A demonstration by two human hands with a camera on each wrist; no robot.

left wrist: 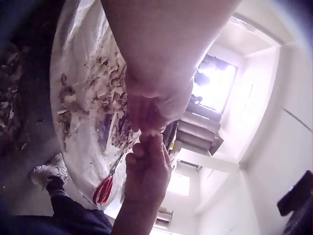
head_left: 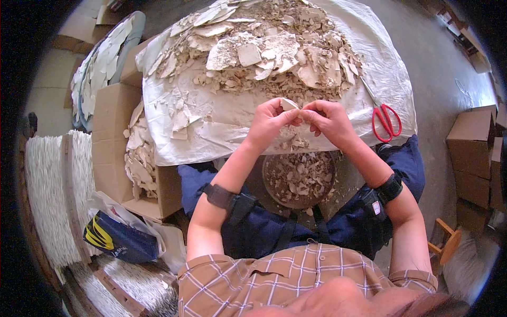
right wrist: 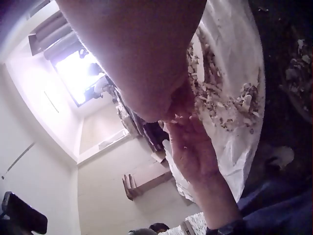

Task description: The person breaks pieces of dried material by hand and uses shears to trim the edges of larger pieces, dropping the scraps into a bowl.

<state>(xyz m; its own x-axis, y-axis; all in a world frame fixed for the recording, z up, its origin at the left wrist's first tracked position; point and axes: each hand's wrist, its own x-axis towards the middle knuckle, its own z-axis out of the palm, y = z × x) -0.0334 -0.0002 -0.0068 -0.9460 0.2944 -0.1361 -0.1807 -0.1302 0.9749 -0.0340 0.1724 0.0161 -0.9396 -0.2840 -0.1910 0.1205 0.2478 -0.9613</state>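
Observation:
My left hand (head_left: 268, 124) pinches a thin off-white flake (head_left: 288, 104) between thumb and fingers, above the near edge of the cloth-covered table. Facing it, my right hand (head_left: 331, 120) has its thumb and fingertips pinched together at the flake's right edge. In the left wrist view the fingertips of both hands meet, and the right hand (left wrist: 146, 169) partly covers what lies between them. The right wrist view shows small pale bits at the left hand's (right wrist: 191, 147) fingertips. Behind the hands lies a heap of similar flakes (head_left: 253, 55) and crumbs.
Red-handled scissors (head_left: 387, 122) lie at the right of the white cloth (head_left: 216, 142). Below the table edge, between the knees, stands a round container (head_left: 269, 185) of broken bits. At left is a cardboard box (head_left: 108, 148) of flakes, with a dark blue bag (head_left: 120, 240) nearby.

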